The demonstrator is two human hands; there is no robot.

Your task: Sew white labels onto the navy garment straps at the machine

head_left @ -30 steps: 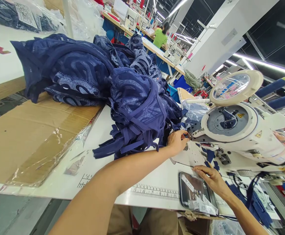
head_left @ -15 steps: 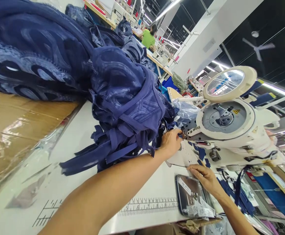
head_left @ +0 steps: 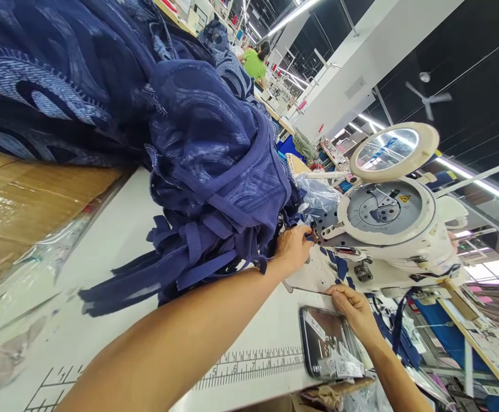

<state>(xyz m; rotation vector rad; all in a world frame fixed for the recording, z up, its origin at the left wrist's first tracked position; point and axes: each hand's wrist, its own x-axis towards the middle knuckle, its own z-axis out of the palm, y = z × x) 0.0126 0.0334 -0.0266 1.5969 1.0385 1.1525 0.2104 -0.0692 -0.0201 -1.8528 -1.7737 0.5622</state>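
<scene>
My left hand [head_left: 294, 249] is closed in a pinch beside the needle end of a white sewing machine [head_left: 440, 232]. Its fingertips hold a bit of navy fabric by the presser foot, mostly hidden. Against the back of that hand rests a heaped navy garment [head_left: 219, 154] with lace patterning, its loose straps [head_left: 146, 280] trailing over the white table [head_left: 249, 320]. My right hand [head_left: 355, 312] is closed at the edge of the machine's bed plate [head_left: 312, 277], thumb against curled fingers; what they hold, if anything, is hidden.
A phone [head_left: 329, 340] with paper labels on it lies below my right hand. Cardboard [head_left: 39, 206] sits at the left under more navy garments [head_left: 60, 80]. A printed ruler [head_left: 249, 363] marks the table's near edge. Farther back, a person in green [head_left: 255, 64] sits at work.
The view has shifted slightly, so the machine and hands appear a little farther left. Both hands keep nearly the same pose and place at the machine.
</scene>
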